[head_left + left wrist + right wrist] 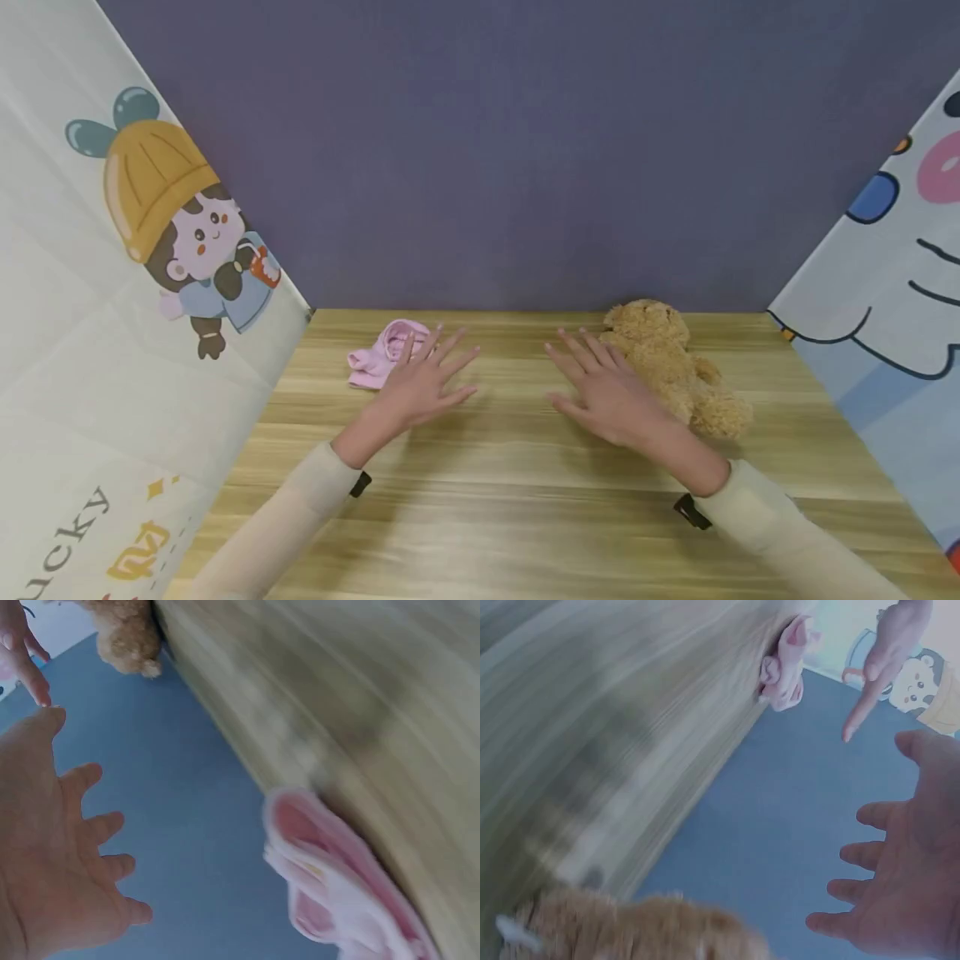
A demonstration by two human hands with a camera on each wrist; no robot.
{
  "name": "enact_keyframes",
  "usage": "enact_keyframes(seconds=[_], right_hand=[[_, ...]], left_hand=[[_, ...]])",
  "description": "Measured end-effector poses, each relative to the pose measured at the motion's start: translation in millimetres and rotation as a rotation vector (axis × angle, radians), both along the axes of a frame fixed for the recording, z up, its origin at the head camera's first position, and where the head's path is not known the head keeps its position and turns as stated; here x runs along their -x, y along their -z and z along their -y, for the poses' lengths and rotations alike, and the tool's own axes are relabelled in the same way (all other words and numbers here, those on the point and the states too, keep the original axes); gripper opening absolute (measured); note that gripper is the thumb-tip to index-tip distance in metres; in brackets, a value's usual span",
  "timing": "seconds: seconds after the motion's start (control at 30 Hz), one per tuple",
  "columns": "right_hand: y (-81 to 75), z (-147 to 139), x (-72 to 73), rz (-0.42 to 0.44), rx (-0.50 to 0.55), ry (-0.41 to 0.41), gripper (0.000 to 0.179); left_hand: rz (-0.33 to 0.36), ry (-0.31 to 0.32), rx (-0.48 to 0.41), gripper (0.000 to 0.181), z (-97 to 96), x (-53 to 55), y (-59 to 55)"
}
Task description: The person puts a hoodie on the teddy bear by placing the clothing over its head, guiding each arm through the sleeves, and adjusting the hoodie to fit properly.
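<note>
Left hand (420, 385): fingers spread, empty, beside pink cloth (386, 354) at rear left of surface (495, 500). Right hand (603, 392): fingers spread, empty, beside teddy bear (675, 367). Both items likely soft, light; grasp bear at torso, pinch cloth fold.

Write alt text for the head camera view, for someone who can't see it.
Two open hands hover over a wooden table: the left hand by a pink cloth, the right hand beside a brown teddy bear. A purple wall stands behind.
</note>
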State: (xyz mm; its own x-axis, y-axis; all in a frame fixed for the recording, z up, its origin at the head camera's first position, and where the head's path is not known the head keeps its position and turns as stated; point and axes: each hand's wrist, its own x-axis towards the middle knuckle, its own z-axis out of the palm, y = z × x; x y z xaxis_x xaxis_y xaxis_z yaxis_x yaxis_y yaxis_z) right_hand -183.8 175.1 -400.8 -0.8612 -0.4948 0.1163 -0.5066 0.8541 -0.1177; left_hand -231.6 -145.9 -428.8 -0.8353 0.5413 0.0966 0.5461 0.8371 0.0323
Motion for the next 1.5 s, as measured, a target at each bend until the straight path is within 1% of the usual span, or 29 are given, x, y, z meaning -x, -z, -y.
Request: enact_keyframes(seconds=[0.1,0.17,0.23,0.3,0.4,0.5,0.6,0.73,0.9,1.0,1.1,1.2,1.33,1.5], right_hand=[[5.8,9.6,0.6,-0.009,0.023,-0.024,0.076],[11.0,16.9,2.0,-0.014,0.036,-0.04,0.076],[17.1,24.9,3.7,-0.005,0.045,-0.053,0.076],[24.1,32.8,5.8,0.024,0.053,-0.059,0.077],[35.0,43.6,9.6,0.073,0.056,-0.056,0.078],[44.1,53.3,14.7,0.104,0.051,-0.047,0.077],[52.0,63.0,22.3,0.105,0.065,-0.053,0.073],[61.2,78.8,34.0,0.109,0.086,-0.067,0.068],[70.3,104.1,48.4,0.119,0.079,-0.069,0.067],[75.5,122.4,56.7,0.152,0.088,-0.058,0.068],[81.9,141.4,65.4,0.189,0.095,-0.038,0.069],[88.7,158.8,72.6,0.202,0.099,-0.017,0.071],[96.9,179.3,79.7,0.2,0.14,0.009,0.075],[103.6,201.1,86.2,0.179,0.186,0.063,0.077]], left_hand=[[0.005,-0.034,-0.001,0.065,13.1,-0.5,3.8],[0.0,-0.061,-0.023,0.064,24.1,-0.5,6.5],[-0.002,-0.09,-0.045,0.063,36.3,-1.0,9.3],[-0.01,-0.116,-0.058,0.063,49.1,-1.5,13.6],[0.003,-0.15,-0.042,0.063,66.1,-1.8,22.2],[0.016,-0.165,-0.008,0.063,79.1,0.2,31.1],[0.022,-0.171,0.018,0.063,88.7,3.8,36.7],[0.05,-0.187,0.014,0.064,98.4,7.6,40.6],[0.055,-0.194,0.001,0.063,108.0,12.7,47.7],[0.059,-0.198,-0.007,0.062,113.5,14.9,53.6],[0.059,-0.194,-0.008,0.062,117.8,18.3,58.9],[0.057,-0.186,-0.013,0.063,121.0,22.8,63.4],[0.055,-0.188,-0.027,0.066,125.7,28.7,67.2],[0.04,-0.184,-0.071,0.069,131.1,36.1,69.5]])
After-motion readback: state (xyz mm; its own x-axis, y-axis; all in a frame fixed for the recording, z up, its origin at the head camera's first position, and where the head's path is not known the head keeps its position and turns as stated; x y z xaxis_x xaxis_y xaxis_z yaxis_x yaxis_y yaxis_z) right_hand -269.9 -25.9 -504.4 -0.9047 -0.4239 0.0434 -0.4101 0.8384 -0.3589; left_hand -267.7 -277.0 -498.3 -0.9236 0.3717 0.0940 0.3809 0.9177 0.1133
